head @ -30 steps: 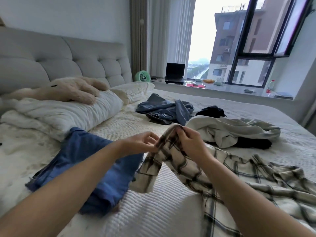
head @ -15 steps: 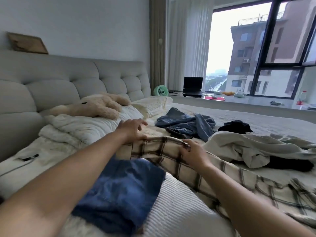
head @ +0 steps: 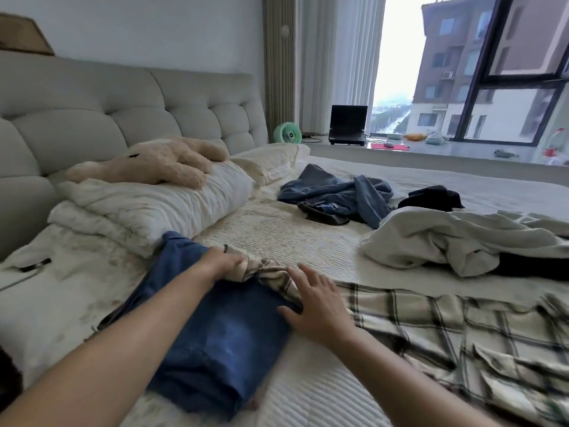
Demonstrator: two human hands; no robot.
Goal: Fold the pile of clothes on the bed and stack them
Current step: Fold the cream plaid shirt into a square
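A cream and black plaid shirt (head: 431,328) lies spread over the near right of the bed (head: 292,229). Its bunched end rests on folded blue jeans (head: 221,334) at the near left. My left hand (head: 223,261) grips that bunched plaid end over the jeans. My right hand (head: 317,298) lies flat with spread fingers on the plaid fabric, thumb touching the jeans. Farther back lie a crumpled blue-grey garment (head: 335,195), a black garment (head: 431,197) and a rumpled white garment (head: 462,238) with dark cloth under it.
Pillows (head: 160,204) with a beige plush toy (head: 154,163) sit against the padded grey headboard (head: 92,112) at left. Beyond the bed, a window ledge holds a green fan (head: 288,134), a black laptop (head: 348,124) and small items.
Both hands have come down from mid-air, carrying the plaid shirt's end left onto the folded jeans. My right hand has let go of its pinch and now lies flat on the fabric.
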